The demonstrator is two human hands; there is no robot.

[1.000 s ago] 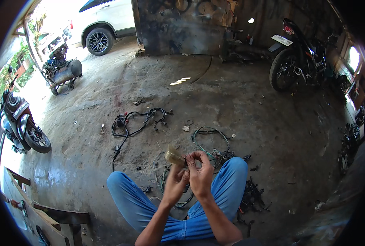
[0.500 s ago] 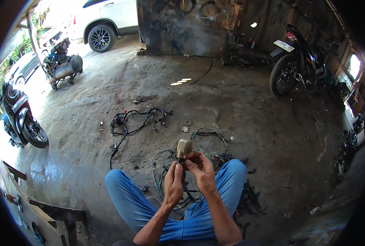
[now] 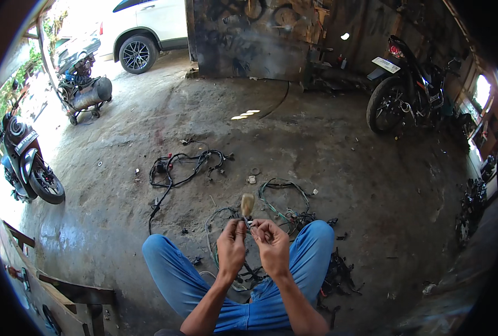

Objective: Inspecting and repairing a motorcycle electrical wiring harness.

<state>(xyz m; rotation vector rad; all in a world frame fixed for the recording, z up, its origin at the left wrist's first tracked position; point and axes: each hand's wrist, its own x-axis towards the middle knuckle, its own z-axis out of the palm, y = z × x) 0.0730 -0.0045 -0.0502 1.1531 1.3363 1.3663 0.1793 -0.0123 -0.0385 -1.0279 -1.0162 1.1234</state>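
My left hand (image 3: 231,248) and my right hand (image 3: 270,249) meet above my bent knees, fingers pinched around the lower end of a beige, translucent part (image 3: 247,204) that stands upright between them. Short wire or a small white connector (image 3: 249,223) shows at my fingertips; its details are too small to make out. Below and beyond my hands, a green-and-grey coil of wires (image 3: 285,185) lies on the concrete floor (image 3: 377,207), with a black wiring harness (image 3: 170,182) farther off to the left.
Dark cable pieces (image 3: 344,269) lie by my right leg. A wooden bench (image 3: 75,288) is at lower left. A scooter (image 3: 31,162) and a wheeled compressor (image 3: 89,95) stand left, a motorbike (image 3: 405,95) back right, a white car (image 3: 142,22) outside.
The beige part has swung from a leftward tilt to upright between my hands. My left fingers have moved up to its lower end, and my right hand has shifted slightly.
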